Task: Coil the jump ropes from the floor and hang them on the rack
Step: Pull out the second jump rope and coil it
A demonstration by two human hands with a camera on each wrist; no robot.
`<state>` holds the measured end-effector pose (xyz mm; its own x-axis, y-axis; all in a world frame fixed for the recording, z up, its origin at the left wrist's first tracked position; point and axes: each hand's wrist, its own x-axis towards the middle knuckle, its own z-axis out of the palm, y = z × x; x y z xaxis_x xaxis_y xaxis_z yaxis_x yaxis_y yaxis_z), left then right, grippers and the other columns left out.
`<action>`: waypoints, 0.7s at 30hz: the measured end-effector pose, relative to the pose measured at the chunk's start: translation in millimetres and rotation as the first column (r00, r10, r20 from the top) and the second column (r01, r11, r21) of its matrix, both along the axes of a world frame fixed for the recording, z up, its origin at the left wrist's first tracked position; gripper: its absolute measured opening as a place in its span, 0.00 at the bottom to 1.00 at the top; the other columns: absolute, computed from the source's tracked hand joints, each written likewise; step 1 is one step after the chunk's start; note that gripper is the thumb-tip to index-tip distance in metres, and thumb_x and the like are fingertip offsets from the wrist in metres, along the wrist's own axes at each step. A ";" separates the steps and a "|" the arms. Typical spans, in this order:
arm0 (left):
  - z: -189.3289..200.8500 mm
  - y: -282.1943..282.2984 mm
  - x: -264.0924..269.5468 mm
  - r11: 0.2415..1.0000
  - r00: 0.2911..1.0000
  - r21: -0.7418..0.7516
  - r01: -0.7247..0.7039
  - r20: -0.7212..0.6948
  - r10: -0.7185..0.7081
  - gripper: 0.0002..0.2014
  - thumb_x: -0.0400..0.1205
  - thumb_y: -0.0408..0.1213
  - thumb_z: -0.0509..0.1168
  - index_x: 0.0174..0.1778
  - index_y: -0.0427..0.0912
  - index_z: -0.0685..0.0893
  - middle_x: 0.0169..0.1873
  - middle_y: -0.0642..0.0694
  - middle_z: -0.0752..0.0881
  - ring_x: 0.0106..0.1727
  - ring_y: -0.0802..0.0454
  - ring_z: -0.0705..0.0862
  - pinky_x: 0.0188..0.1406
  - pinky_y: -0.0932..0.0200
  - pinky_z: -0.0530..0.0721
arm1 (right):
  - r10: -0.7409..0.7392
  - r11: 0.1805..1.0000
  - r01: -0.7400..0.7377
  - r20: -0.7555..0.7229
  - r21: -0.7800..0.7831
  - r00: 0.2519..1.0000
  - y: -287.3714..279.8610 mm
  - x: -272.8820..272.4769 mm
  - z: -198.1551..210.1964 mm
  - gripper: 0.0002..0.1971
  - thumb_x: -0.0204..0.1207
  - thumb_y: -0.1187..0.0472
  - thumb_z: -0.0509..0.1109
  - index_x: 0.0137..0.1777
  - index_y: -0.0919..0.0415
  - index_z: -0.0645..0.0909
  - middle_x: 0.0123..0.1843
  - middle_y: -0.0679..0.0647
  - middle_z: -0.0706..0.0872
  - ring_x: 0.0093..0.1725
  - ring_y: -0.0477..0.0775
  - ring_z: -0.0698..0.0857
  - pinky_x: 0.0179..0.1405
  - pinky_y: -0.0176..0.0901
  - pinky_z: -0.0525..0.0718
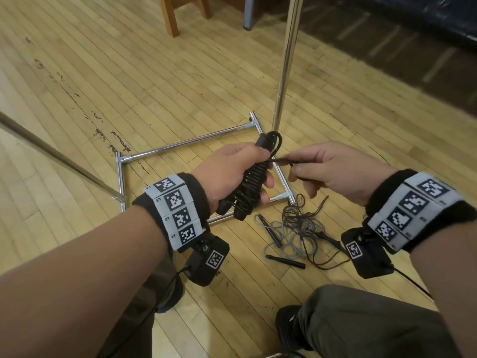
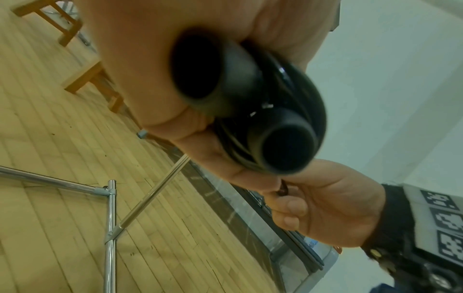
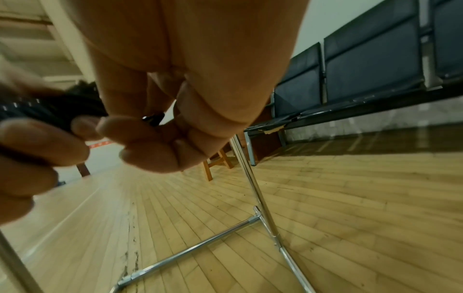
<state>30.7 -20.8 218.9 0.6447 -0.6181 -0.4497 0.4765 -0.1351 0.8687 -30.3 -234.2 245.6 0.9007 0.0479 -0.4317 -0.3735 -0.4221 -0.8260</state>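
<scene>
My left hand point(image 1: 240, 174) grips a black jump rope bundle point(image 1: 251, 184), its cord wound in tight turns around the two handles. The handle ends point(image 2: 285, 150) point at the left wrist camera. My right hand point(image 1: 317, 171) pinches the cord's loose end point(image 1: 281, 160) just right of the bundle; the same cord end point(image 3: 153, 119) shows between thumb and fingers in the right wrist view. Other jump ropes point(image 1: 296, 228) lie tangled on the wooden floor below my hands, thin grey and dark cords with black handles point(image 1: 285, 261). The chrome rack point(image 1: 286, 63) rises right behind the bundle.
The rack's chrome base frame point(image 1: 185, 144) lies on the floor beneath my hands, with a slanted chrome bar point(image 1: 59, 156) at left. Wooden stool legs point(image 1: 171, 16) stand at the back. Dark padded benches point(image 3: 363, 65) line the wall at right. My knees point(image 1: 361, 321) are low in view.
</scene>
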 end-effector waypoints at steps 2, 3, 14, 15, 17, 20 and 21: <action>-0.5 1.7 3.8 0.999 0.999 0.000 -0.036 0.015 0.036 0.11 0.92 0.40 0.62 0.54 0.35 0.82 0.37 0.38 0.90 0.31 0.39 0.89 0.33 0.49 0.91 | -0.109 0.986 0.113 -0.039 0.125 0.993 0.6 0.4 2.5 0.15 0.88 0.68 0.63 0.68 0.59 0.87 0.47 0.58 0.90 0.33 0.51 0.83 0.37 0.41 0.85; -1.0 2.3 5.3 0.999 0.999 -0.001 -0.049 0.018 0.049 0.11 0.92 0.40 0.62 0.54 0.35 0.82 0.36 0.38 0.90 0.31 0.39 0.89 0.32 0.50 0.91 | -0.159 0.971 0.165 -0.052 0.170 0.986 0.3 0.3 3.9 0.15 0.89 0.68 0.63 0.67 0.60 0.87 0.49 0.59 0.89 0.35 0.52 0.84 0.39 0.42 0.86; -8.9 -3.9 0.7 1.000 0.996 0.025 -0.003 0.086 0.001 0.10 0.89 0.41 0.64 0.51 0.37 0.83 0.37 0.37 0.91 0.31 0.38 0.89 0.31 0.52 0.89 | -0.566 0.636 0.452 -0.021 0.626 0.824 5.1 8.8 11.7 0.14 0.82 0.74 0.69 0.67 0.70 0.82 0.45 0.59 0.90 0.42 0.51 0.89 0.59 0.49 0.92; -8.9 -4.8 0.4 1.000 0.996 0.019 0.002 0.086 -0.003 0.09 0.89 0.41 0.64 0.51 0.38 0.83 0.37 0.37 0.91 0.30 0.39 0.89 0.31 0.52 0.89 | -0.592 0.583 0.468 -0.047 0.664 0.805 8.1 10.4 10.5 0.14 0.82 0.74 0.70 0.66 0.67 0.82 0.45 0.58 0.90 0.42 0.51 0.90 0.59 0.50 0.92; -7.9 -6.3 0.3 1.000 0.997 0.001 0.008 0.083 -0.008 0.09 0.89 0.41 0.64 0.51 0.38 0.83 0.38 0.36 0.91 0.30 0.38 0.89 0.32 0.52 0.89 | -0.628 0.488 0.506 -0.116 0.711 0.770 12.5 13.2 7.9 0.11 0.82 0.72 0.71 0.62 0.62 0.83 0.46 0.58 0.92 0.44 0.53 0.91 0.56 0.50 0.93; -6.1 -7.4 -0.7 1.000 0.997 -0.011 0.008 0.079 -0.007 0.09 0.86 0.43 0.65 0.50 0.41 0.85 0.38 0.35 0.91 0.30 0.38 0.89 0.32 0.52 0.89 | -0.641 0.383 0.539 -0.204 0.750 0.740 13.5 17.6 4.8 0.12 0.82 0.72 0.70 0.63 0.62 0.78 0.51 0.61 0.93 0.50 0.57 0.92 0.56 0.52 0.92; -5.8 -7.5 -1.0 1.000 0.997 -0.009 0.006 0.082 -0.005 0.08 0.85 0.44 0.66 0.50 0.42 0.85 0.38 0.35 0.91 0.31 0.38 0.89 0.32 0.52 0.88 | -0.633 0.381 0.536 -0.211 0.753 0.745 13.7 19.0 3.5 0.13 0.83 0.72 0.70 0.64 0.63 0.77 0.51 0.62 0.92 0.52 0.58 0.93 0.58 0.53 0.92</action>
